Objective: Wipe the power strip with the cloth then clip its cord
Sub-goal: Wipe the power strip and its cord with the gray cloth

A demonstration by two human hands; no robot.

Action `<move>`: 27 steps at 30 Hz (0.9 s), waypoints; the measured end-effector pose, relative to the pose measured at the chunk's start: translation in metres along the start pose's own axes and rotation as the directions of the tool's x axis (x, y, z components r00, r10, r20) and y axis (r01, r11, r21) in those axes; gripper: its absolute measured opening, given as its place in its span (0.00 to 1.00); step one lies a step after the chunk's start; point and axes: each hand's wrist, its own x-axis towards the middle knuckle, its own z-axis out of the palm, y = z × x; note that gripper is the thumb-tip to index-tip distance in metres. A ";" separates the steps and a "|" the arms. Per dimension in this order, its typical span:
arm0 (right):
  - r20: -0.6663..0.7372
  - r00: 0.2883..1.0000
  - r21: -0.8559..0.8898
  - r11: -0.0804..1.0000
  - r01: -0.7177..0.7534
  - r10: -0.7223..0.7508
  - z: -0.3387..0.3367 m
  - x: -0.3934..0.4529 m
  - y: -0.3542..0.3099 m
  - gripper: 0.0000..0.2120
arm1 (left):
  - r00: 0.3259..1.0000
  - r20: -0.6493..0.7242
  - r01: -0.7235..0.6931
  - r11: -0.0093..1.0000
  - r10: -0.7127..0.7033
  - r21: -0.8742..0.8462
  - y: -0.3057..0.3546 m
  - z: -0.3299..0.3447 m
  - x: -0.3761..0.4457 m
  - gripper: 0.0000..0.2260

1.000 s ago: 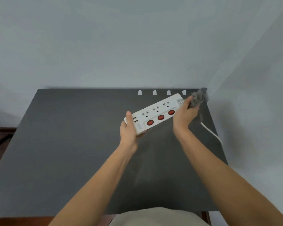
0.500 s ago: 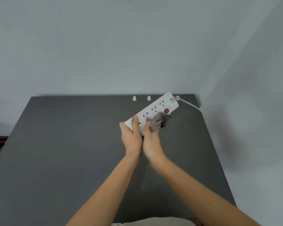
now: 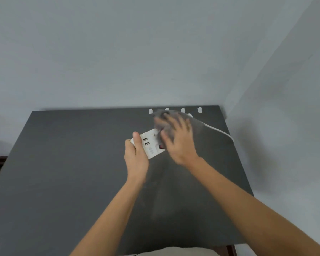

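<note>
1. Left hand [image 3: 136,154]: closed around the near end of the power strip [image 3: 151,145], thumb laid along its top edge. The strip is held tilted, and I cannot tell whether any part of it touches the table [image 3: 72,163].

2. Right hand [image 3: 177,139]: fingers spread, palm pressing the grey cloth [image 3: 164,121] onto the far part of the strip. This hand and the cloth are blurred, so exactly how the cloth is held cannot be told.

3. Cord [image 3: 218,131]: leaves the strip's far end beyond the right hand and runs off past the table edge on that hand's outer side. It lies in none of the clips.

4. Clips [image 3: 199,109]: a row of small white pieces along the table's back edge, just beyond the right hand (one or two partly hidden by the cloth).

5. Risk, grip: in my judgement, the one-ended hold leaves the far end free to pivot; a firm wipe could twist the strip out of the left hand.

6. Risk, switches: a red switch [image 3: 161,146] shows at the right palm's edge; the cloth could drag across it and toggle it.

7. Risk, cord: a wipe carried too far could snag the cord at its exit or knock a clip.

8. Markings: two USB ports [image 3: 145,141] beside the left thumb; a small printed label [image 3: 151,150] below them, too fine to read. No brand legible.
</note>
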 end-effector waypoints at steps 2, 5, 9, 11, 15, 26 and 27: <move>-0.088 0.948 0.046 0.952 -0.303 0.306 -0.004 0.014 0.002 0.21 | 1.000 0.019 0.015 0.999 -0.015 0.035 -0.003 0.001 -0.006 0.20; 0.024 1.000 -0.026 1.000 0.001 0.000 0.012 -0.005 -0.040 0.14 | 0.999 0.036 0.028 0.999 -0.029 0.023 -0.005 0.001 -0.009 0.21; 0.040 0.999 -0.030 0.999 -0.013 0.014 -0.004 0.003 0.002 0.22 | 0.999 0.020 0.028 1.000 -0.028 0.011 -0.010 -0.015 -0.010 0.19; -0.011 0.905 0.087 0.902 -0.423 0.425 -0.016 0.015 0.031 0.27 | 1.000 0.030 0.003 1.000 -0.003 0.022 -0.008 -0.020 -0.009 0.18; -0.099 0.961 0.004 0.966 -0.258 0.258 -0.007 -0.003 0.024 0.20 | 0.999 0.041 0.034 0.999 -0.033 -0.038 -0.011 -0.034 0.010 0.26; 0.081 0.969 0.101 0.966 -0.240 0.232 -0.042 0.013 0.082 0.29 | 0.976 0.200 0.093 0.995 -0.084 -0.037 -0.005 -0.048 0.042 0.29; 0.083 0.966 0.018 0.968 -0.249 0.247 -0.047 0.014 0.089 0.29 | 0.974 0.208 0.102 0.994 -0.092 -0.037 -0.005 -0.049 0.047 0.28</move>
